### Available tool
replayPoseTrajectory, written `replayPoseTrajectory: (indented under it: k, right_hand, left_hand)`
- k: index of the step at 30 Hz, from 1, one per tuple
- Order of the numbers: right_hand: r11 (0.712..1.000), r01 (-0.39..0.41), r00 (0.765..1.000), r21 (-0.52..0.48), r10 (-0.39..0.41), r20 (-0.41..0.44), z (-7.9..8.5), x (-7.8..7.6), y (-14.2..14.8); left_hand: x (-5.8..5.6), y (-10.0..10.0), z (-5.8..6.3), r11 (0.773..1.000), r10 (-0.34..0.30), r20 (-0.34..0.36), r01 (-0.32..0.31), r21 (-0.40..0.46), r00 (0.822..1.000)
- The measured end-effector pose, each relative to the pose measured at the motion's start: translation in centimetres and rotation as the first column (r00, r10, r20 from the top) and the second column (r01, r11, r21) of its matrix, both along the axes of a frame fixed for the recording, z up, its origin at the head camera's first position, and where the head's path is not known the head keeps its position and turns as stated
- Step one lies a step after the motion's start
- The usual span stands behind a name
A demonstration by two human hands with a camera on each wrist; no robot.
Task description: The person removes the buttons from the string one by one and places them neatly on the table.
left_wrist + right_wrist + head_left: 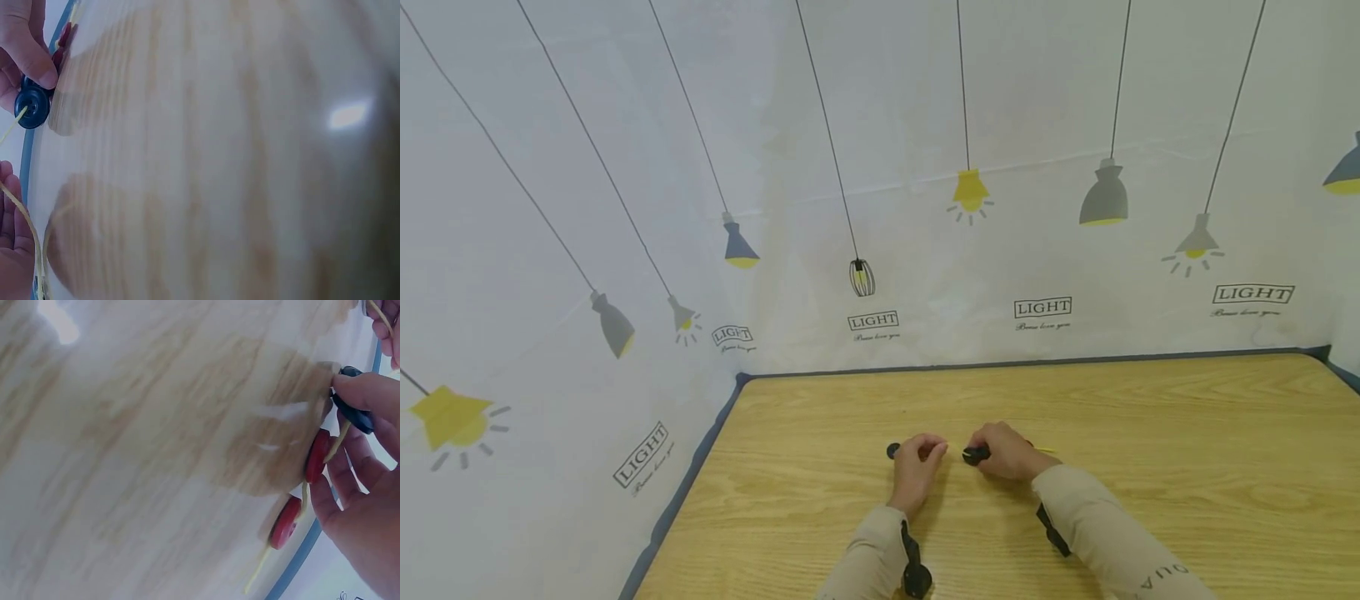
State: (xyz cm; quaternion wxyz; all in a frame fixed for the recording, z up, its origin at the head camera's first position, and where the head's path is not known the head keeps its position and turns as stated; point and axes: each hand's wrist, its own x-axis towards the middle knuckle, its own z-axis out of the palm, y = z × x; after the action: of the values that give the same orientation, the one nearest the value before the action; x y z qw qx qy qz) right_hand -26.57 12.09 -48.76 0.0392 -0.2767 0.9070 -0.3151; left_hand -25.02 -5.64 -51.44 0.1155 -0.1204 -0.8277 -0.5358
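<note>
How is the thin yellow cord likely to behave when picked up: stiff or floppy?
The thin yellow cord is probably floppy, as it bends in a loose curve. It looks light, being so slender. Lifting it may drag the two round red discs, which appear threaded on it.

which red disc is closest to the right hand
The upper red disc in the right wrist view, beside the right hand; the other red disc is farther along the yellow cord.
</note>
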Motion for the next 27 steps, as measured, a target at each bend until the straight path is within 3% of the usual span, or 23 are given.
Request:
replayPoseTrajectory:
  k: [5,14,27]
  right_hand:
    - [1.0,0.018,0.999,0.011,-0.018,0.032,-0.03,-0.08,-0.14]
    - [0.997,0.017,1.0,-0.069,-0.019,-0.025,-0.18,0.32,0.19]
    - [0.983,0.056,0.998,-0.172,-0.056,0.006,-0.4,0.44,-0.04]
  left_hand:
    - [0.06,-0.02,0.15,1.0,0.002,-0.004,-0.002,0.003,1.0]
    - [0.2,0.06,0.19,1.0,0.004,0.03,-0.004,0.012,1.0]
    - [0.15,0.13,0.02,1.0,-0.011,0.048,0.012,-0.007,0.999]
